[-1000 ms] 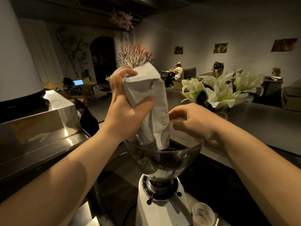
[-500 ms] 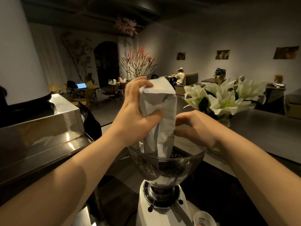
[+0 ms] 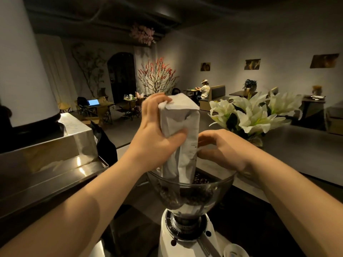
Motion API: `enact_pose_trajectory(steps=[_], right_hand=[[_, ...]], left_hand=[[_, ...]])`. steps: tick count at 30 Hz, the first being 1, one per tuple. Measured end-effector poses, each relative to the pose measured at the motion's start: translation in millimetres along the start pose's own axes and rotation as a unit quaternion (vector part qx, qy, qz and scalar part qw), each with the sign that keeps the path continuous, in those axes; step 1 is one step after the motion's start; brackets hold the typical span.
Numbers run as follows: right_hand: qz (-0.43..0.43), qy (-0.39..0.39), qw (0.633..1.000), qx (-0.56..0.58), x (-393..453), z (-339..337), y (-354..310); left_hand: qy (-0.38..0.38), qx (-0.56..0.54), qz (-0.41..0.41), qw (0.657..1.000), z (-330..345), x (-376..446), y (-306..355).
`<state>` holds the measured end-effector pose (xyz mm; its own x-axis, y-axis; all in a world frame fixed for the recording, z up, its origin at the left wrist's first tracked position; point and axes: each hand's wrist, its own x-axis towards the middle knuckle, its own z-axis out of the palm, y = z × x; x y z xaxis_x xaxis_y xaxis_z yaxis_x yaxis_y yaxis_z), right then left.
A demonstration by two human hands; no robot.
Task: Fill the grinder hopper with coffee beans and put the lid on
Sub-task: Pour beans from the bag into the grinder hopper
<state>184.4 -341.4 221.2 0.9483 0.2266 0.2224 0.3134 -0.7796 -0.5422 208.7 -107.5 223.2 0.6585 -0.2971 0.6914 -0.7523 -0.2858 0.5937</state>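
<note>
Bag (image 3: 181, 138) now nearly upright, mouth down in hopper (image 3: 191, 191); left hand (image 3: 157, 134) clamps it. Right hand (image 3: 220, 149) pinches bag's far edge. Lilies (image 3: 254, 114) far right.

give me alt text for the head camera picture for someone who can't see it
Two bare hands hold a white paper bag upside down, its mouth inside a clear grinder hopper partly filled with coffee beans. White lilies stand behind.

Left hand (image 3: 156, 140) clenched; right hand (image 3: 220, 149) pinching.
</note>
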Motion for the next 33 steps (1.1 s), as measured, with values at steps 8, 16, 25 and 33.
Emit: enact_pose_trajectory(steps=[8,16,25,33], right_hand=[[-0.005,0.006,1.000,-0.015,-1.9,-0.2,-1.6],[-0.001,0.001,1.000,-0.015,-2.3,-0.8,-3.5],[0.006,0.003,1.000,-0.013,-2.1,-1.4,-3.6],[0.003,0.003,1.000,-0.016,-3.9,-2.1,-3.6]], left_hand=[[-0.033,0.003,-0.023,0.999,-0.7,0.8,3.5],[0.012,-0.005,-0.010,1.000,-1.6,2.0,-4.4],[-0.018,-0.005,-0.017,1.000,-0.6,1.2,-1.3],[-0.029,0.012,-0.031,0.999,-1.0,0.3,4.2]])
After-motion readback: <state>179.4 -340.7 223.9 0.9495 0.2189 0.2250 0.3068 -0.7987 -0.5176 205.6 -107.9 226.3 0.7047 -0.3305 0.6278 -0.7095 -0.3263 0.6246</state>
